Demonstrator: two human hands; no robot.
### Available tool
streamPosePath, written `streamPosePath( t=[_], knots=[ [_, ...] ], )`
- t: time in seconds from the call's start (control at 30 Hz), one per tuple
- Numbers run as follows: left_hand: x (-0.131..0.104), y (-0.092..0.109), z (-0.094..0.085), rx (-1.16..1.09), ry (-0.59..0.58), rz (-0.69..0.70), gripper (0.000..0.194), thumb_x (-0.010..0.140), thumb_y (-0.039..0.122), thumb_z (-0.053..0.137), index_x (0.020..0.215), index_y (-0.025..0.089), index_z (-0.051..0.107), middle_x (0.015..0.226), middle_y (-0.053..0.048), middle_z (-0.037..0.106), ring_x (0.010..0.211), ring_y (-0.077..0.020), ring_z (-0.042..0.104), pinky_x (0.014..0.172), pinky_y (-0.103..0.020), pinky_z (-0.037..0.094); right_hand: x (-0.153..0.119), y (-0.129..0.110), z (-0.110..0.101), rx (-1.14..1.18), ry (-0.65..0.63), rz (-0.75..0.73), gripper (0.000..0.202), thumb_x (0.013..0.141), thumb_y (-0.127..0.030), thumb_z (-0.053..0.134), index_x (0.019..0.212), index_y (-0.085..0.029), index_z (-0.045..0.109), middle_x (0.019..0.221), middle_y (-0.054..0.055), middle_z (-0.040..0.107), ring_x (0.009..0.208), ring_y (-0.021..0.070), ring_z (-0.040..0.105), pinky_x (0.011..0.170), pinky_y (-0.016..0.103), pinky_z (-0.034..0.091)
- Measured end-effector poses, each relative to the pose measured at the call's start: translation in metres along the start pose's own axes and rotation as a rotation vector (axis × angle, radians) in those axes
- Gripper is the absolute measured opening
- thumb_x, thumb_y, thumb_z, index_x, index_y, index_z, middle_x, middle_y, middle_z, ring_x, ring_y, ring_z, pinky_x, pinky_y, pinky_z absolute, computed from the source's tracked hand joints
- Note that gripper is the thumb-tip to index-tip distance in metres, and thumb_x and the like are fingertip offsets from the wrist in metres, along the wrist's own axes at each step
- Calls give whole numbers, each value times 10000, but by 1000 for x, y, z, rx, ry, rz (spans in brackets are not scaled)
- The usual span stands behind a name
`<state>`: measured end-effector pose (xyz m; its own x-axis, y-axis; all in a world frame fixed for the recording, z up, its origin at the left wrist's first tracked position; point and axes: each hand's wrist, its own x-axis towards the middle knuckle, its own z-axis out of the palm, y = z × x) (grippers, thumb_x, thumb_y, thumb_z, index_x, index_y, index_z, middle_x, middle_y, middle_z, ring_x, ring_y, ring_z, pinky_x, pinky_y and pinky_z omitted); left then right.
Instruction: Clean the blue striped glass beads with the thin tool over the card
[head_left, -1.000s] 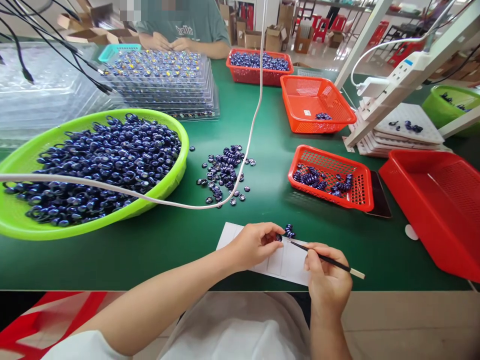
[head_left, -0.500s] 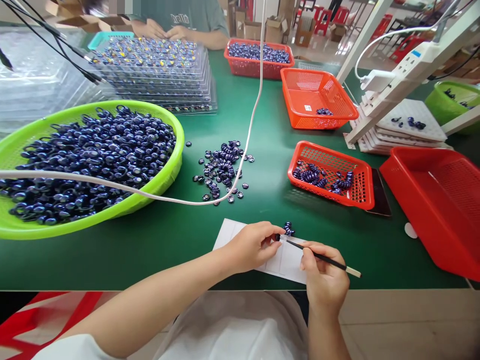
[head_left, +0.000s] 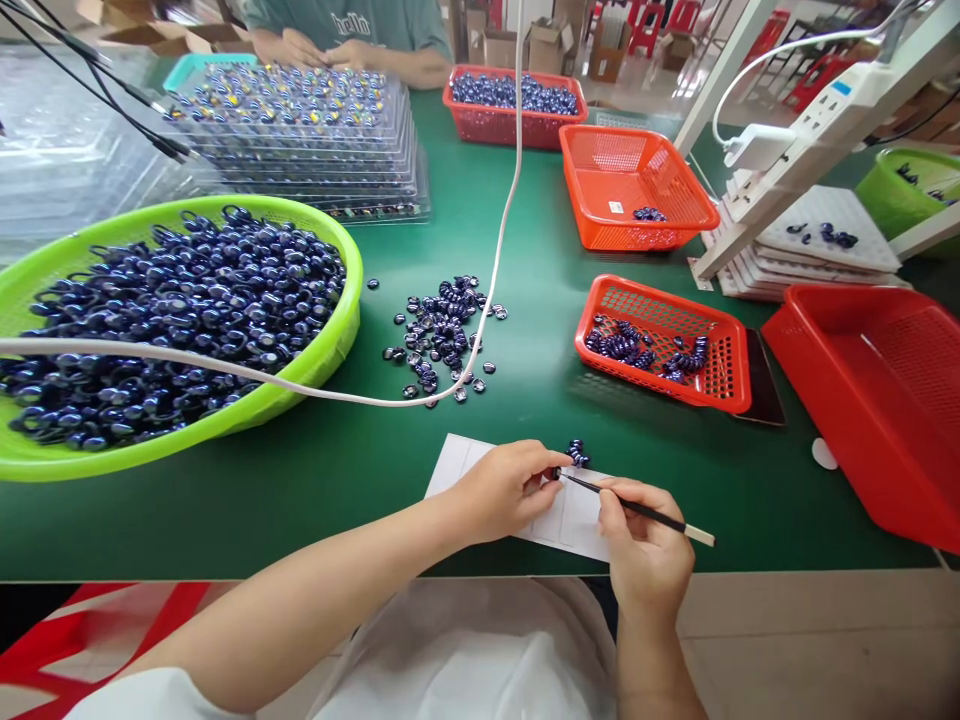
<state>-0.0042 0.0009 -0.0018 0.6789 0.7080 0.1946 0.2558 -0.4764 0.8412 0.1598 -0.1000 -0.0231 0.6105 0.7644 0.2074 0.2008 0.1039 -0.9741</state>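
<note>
My left hand [head_left: 510, 490] pinches a small dark shiny part [head_left: 556, 473] between thumb and fingertips, above a white sheet [head_left: 576, 520]. In my right hand [head_left: 649, 550] is a pair of black tweezers [head_left: 654, 514] with a pale rear end, held like a pen. The tweezers' tip reaches the part in my left fingers. Just beyond those fingertips lies a little cluster of dark blue shiny parts [head_left: 577, 453]. My fingers hide most of the held part.
A green basket [head_left: 352, 300] heaped with dark looped parts stands left. Loose parts [head_left: 442, 330] lie mid-table, crossed by a white cable [head_left: 495, 270]. Red baskets [head_left: 739, 375] are at right. Stacked clear trays [head_left: 416, 180] stand before another person [head_left: 405, 40].
A clear bit at the tweezers' tip, visible before, no longer shows apart from the dark part. My right hand has shifted slightly left. The whole view has moved a little.
</note>
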Motion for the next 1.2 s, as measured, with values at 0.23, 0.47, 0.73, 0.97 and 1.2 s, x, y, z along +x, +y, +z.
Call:
streamPosePath(
  t=[0.23, 0.47, 0.73, 0.97, 1.2],
  knots=[
    [0, 0, 0, 12, -15, -1, 275, 876, 167, 575, 1115, 122, 705, 767, -31, 639, 652, -125, 555, 623, -221, 454, 1, -5, 2, -27, -4, 3, 103, 813, -215, 744, 880, -210, 666, 867, 39, 743, 721, 170, 704, 523, 249, 546],
    [-1, 0, 0, 5, -16, 5, 286, 880, 167, 558, 1117, 116, 708, 777, -37, 647, 650, -122, 560, 610, -217, 456, 1, -4, 2, -45, -17, -23, 98, 821, -206, 734, 886, -209, 661, 871, 39, 743, 725, 170, 708, 522, 245, 549],
    [-1, -1, 0, 14, -8, 7, 269, 885, 174, 552, 1100, 138, 709, 785, -40, 660, 673, -129, 589, 623, -219, 475, 0, -4, 2, -99, -61, -159, 131, 838, -119, 691, 913, -222, 658, 888, 29, 738, 813, 168, 727, 617, 250, 591],
    [-1, -2, 2, 1, 33, -22, 242, 891, 181, 570, 1078, 125, 714, 772, -40, 652, 669, -128, 599, 633, -224, 491, 0, -3, -3, -170, -250, -410, 285, 820, -11, 647, 1010, -223, 644, 999, 52, 726, 912, 186, 723, 764, 331, 615],
    [0, 0, 4, -43, 67, -84, 224, 878, 179, 583, 1057, 146, 714, 765, -26, 647, 668, -120, 601, 642, -221, 500, -3, -2, -8, -256, -309, -515, 389, 807, 23, 656, 1107, -225, 634, 1092, 73, 714, 969, 197, 717, 775, 347, 630]
  ],
)
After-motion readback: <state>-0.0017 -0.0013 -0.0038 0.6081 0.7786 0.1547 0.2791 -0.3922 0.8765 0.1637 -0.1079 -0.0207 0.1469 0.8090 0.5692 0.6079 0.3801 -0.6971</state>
